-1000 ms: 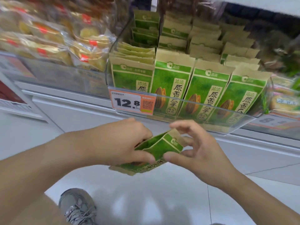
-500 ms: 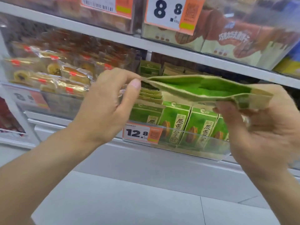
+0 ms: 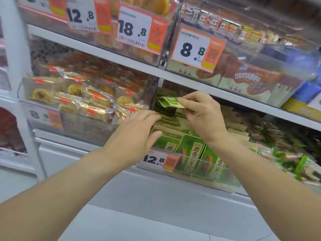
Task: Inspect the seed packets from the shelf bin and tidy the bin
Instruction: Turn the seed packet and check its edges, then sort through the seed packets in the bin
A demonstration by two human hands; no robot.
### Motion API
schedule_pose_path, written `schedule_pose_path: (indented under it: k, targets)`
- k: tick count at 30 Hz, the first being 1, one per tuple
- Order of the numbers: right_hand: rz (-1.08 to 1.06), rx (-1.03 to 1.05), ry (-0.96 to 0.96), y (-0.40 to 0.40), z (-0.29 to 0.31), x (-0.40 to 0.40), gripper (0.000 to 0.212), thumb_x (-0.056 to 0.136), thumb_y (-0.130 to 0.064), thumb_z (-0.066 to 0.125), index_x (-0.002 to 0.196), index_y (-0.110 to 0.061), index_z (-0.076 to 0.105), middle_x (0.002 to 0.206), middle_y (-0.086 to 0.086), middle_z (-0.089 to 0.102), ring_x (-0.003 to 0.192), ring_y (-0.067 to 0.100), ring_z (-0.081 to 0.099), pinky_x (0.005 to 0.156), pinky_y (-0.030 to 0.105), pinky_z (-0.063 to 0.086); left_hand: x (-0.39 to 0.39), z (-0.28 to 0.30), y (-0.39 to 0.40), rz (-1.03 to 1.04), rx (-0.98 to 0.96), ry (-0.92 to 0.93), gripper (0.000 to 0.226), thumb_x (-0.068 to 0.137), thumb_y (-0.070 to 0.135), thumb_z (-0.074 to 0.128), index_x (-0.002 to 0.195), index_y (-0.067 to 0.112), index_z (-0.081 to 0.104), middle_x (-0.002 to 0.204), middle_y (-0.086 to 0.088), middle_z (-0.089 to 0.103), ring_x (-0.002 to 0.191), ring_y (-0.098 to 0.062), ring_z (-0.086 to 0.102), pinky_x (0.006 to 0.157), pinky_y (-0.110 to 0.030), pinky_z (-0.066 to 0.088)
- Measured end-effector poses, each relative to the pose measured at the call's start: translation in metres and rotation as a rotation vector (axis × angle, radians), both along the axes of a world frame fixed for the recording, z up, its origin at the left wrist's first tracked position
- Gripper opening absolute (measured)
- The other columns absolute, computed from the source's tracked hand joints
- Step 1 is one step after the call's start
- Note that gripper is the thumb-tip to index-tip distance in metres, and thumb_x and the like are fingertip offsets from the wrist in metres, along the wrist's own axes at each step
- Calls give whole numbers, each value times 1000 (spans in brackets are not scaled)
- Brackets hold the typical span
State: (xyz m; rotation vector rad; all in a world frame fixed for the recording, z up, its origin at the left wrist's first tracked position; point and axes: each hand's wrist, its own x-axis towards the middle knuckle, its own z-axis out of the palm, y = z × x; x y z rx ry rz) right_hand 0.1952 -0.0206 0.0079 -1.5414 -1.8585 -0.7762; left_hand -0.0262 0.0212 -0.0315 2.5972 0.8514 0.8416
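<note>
A green seed packet (image 3: 171,102) is pinched by the right hand (image 3: 202,113) over the bin (image 3: 208,168), at twelve o'clock of the standing packets (image 3: 194,152). The left hand (image 3: 137,134), fingers relaxed, is pressed against the rear stack. Re-shelving looks underway; a gap must be opened next.

I am wearing nothing on either forearm: no sleeves, watch or rings are showing, and my left hand (image 3: 133,134) and right hand (image 3: 201,117) are working bare, ungloved.
</note>
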Motion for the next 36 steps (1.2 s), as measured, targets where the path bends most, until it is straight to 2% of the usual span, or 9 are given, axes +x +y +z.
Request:
schedule_pose_path:
  k: [4, 9, 13, 19, 24, 27, 29, 32, 36]
  targets:
    - [-59, -210, 127, 20, -3, 1, 18, 88, -10, 78, 105, -14, 82, 96, 2, 76, 87, 22, 70, 83, 43, 59, -3, -2, 2, -22, -31, -51, 49, 103, 41, 46, 150, 26, 43, 148, 12, 46, 138, -3, 32, 117, -21, 21]
    - [-220, -421, 214, 45, 7, -4, 26, 103, -27, 57, 121, -16, 73, 113, 6, 75, 105, 26, 67, 97, 37, 52, -2, -5, 8, -33, -45, -115, 50, 104, 43, 35, 151, 29, 42, 150, 16, 44, 140, 1, 28, 114, -16, 15]
    - [-367, -498, 209, 76, 7, -5, 21, 104, -32, 56, 114, -19, 69, 106, 7, 73, 95, 27, 66, 85, 37, 54, 1, -6, 10, -36, -43, -159, 48, 103, 45, 36, 148, 32, 45, 146, 21, 45, 137, 4, 29, 109, -10, 13]
    - [-453, -558, 327, 104, -1, 0, 20, 102, -33, 61, 105, -19, 74, 112, 1, 71, 92, 16, 55, 82, 27, 41, 1, -11, 15, -38, -29, -194, 46, 101, 49, 36, 142, 35, 50, 138, 25, 48, 130, 8, 30, 102, -3, 12]
    - [-481, -592, 335, 108, -11, 3, 14, 100, -29, 64, 107, -23, 75, 121, -2, 68, 109, 19, 62, 89, 30, 47, 2, -12, 15, -42, -20, -197, 46, 101, 51, 33, 140, 35, 52, 135, 25, 48, 126, 9, 30, 100, 0, 10]
    - [-464, -610, 419, 109, -10, 3, 44, 104, -53, 47, 99, -17, 72, 104, -4, 65, 91, 13, 59, 73, 28, 40, 2, -14, 15, -38, -5, -225, 48, 100, 53, 30, 139, 36, 51, 134, 26, 47, 126, 9, 30, 104, -8, 14]
    - [-468, -511, 460, 110, -11, 4, 49, 107, -51, 39, 92, -14, 67, 94, 1, 66, 86, 20, 61, 67, 28, 37, 2, -14, 14, -47, -9, -232, 47, 100, 53, 30, 138, 36, 52, 133, 26, 47, 126, 8, 31, 104, -9, 15]
    - [-474, -378, 539, 117, -10, 5, 25, 106, -30, 52, 122, -16, 63, 122, 8, 66, 111, 26, 62, 88, 28, 42, 2, -15, 15, -56, -13, -249, 43, 101, 51, 32, 133, 33, 56, 130, 23, 51, 123, 6, 34, 100, -11, 17]
    - [-583, -499, 415, 129, -4, 6, 44, 96, -30, 70, 137, -17, 58, 135, 7, 64, 122, 29, 61, 99, 32, 46, 3, -20, 19, -79, -12, -251, 49, 99, 60, 29, 123, 32, 61, 122, 23, 55, 118, 3, 39, 99, -16, 24]
